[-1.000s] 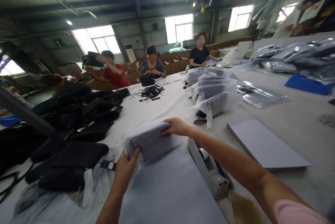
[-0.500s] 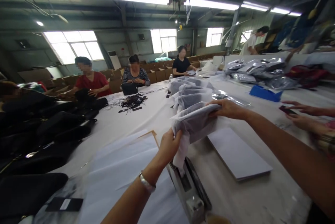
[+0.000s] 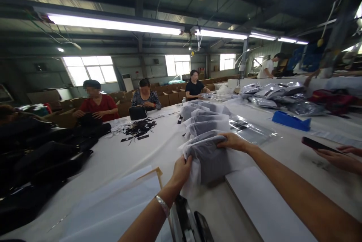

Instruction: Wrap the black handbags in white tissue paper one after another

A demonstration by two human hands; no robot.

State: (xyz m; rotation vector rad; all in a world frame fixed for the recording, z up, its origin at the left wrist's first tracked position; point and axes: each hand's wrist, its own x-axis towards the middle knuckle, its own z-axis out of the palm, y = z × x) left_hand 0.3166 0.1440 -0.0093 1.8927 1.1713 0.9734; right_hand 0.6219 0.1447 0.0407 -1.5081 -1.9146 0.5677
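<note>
A dark bag wrapped in white tissue paper point(image 3: 213, 162) is held between my hands, close against the near end of a row of similar wrapped bags point(image 3: 209, 123). My left hand point(image 3: 181, 172) pinches its left upper corner. On the right upper edge my right hand point(image 3: 233, 142) is closed, thumb on the near side. A loose flap of the paper hangs below my left hand. Below the bundle lies a metal tape dispenser point(image 3: 183, 219), partly hidden by my left forearm.
Left are black bags point(image 3: 48, 170), with a heap of black tags point(image 3: 140, 128) beyond. White sheets point(image 3: 113, 211) and a stack of white board point(image 3: 268, 204) lie near me. Plastic-wrapped packages point(image 3: 274, 93) and a blue holder point(image 3: 291, 121) sit right; a co-worker's hand holds a phone point(image 3: 322, 145).
The wrapped bag has moved from above the white sheets on the left rightward to the row's near end, and now sits lower. Both my hands have kept hold of it throughout.
</note>
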